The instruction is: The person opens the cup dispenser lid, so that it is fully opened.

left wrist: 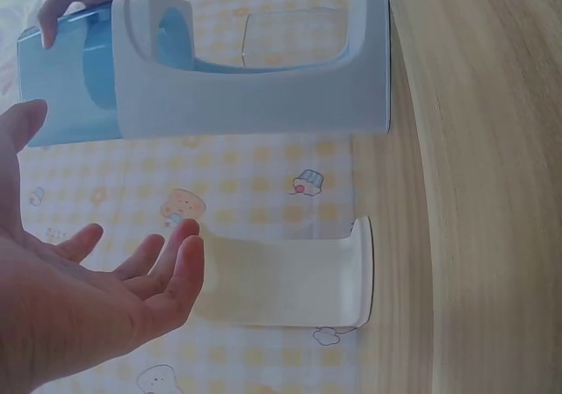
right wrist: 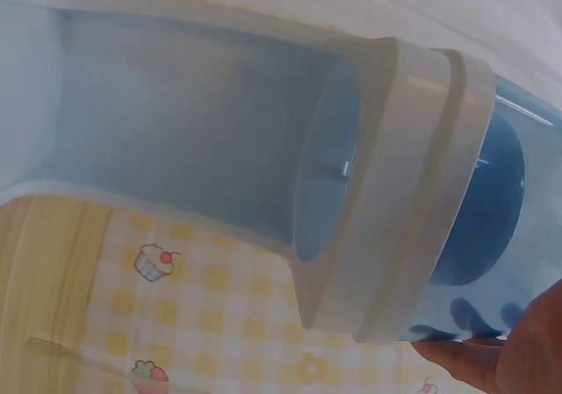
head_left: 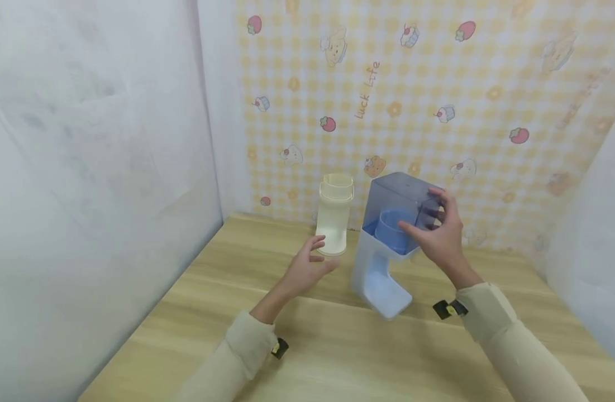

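Note:
A pale blue-white stand with a flat foot and a ring-shaped top stands upright on the table. Over its top sits a translucent blue box-like cover, a round blue collar showing through it. My right hand grips this cover at its right side, thumb on the front face and fingers around the far side. My left hand is held in the air with spread, slightly bent fingers and nothing in it. Behind its fingertips is a cream stand of similar form, its open ring top uncovered.
Behind the stands rises a yellow checked backdrop with small printed pictures. A white side wall bounds the wooden table on the left, another pale wall on the right. Something transparent shows beyond the blue-white stand.

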